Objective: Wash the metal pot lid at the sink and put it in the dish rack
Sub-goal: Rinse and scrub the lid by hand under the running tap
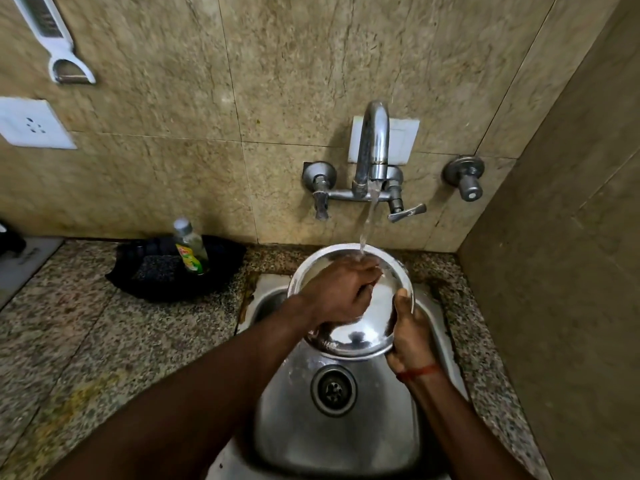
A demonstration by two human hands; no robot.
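Item: round shiny steel pot lid (360,327), held tilted over the stainless sink basin (336,445), under the running chrome wall tap (372,150).

My right hand (412,337) is clamped on the lid's rim; my left hand (341,294) rubs its inner face, fingers probably loosely curled.

Risk: the wet rim slips and the lid drops into the basin; water splashes the speckled granite bench (86,341).

Lid (360,327) over sink (332,445), under tap (372,150)
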